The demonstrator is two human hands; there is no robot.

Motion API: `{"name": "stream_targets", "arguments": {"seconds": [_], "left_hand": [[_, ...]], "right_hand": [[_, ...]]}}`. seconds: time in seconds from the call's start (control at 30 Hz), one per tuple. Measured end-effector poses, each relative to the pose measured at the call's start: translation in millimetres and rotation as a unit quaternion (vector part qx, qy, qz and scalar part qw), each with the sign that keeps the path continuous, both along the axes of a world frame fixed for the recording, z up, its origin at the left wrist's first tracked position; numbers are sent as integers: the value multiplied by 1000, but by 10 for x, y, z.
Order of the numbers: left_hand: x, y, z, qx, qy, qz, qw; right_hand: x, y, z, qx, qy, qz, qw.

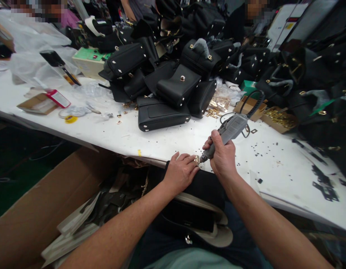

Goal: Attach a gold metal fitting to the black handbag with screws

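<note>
My right hand (223, 156) is wrapped round a grey electric screwdriver (235, 126), its tip angled down and left. That tip meets or nearly meets a small gold metal clasp (196, 160) at the table's front edge. Fingers together, my left hand (180, 171) presses on the clasp and the black handbag (210, 186) under it. The handbag leans from my lap against the table edge, its pale-lined mouth gaping towards me. My left hand hides part of the bag and clasp. A cord (256, 104) runs from the screwdriver's back end.
Black handbags (178, 84) are heaped across the white table (161, 144). Boxes of gold fittings (279, 117) stand at right, near scattered small black bits. At left are a cardboard tray (38, 104) and plastic wrap. A large carton (49, 194) stands below. Other people are behind.
</note>
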State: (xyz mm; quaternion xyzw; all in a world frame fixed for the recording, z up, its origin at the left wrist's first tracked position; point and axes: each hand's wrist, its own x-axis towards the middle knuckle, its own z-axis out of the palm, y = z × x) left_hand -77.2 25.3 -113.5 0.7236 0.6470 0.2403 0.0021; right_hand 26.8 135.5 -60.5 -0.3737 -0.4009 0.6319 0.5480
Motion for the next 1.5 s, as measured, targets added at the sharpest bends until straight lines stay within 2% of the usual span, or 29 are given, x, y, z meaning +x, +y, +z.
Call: {"name": "stream_targets", "arguments": {"seconds": [0.37,0.8,1.5], "left_hand": [[6,3,0,-5,10,1,1000],[-7,6,-15,4,1,1,1000],[-15,8,-22,2,2,3,1000]], "right_hand": [[-61,-35,-35,-9,-17,16,1000],[-26,-52,-2,0,-13,19,1000],[-25,-116,-74,37,-50,-15,998]]}}
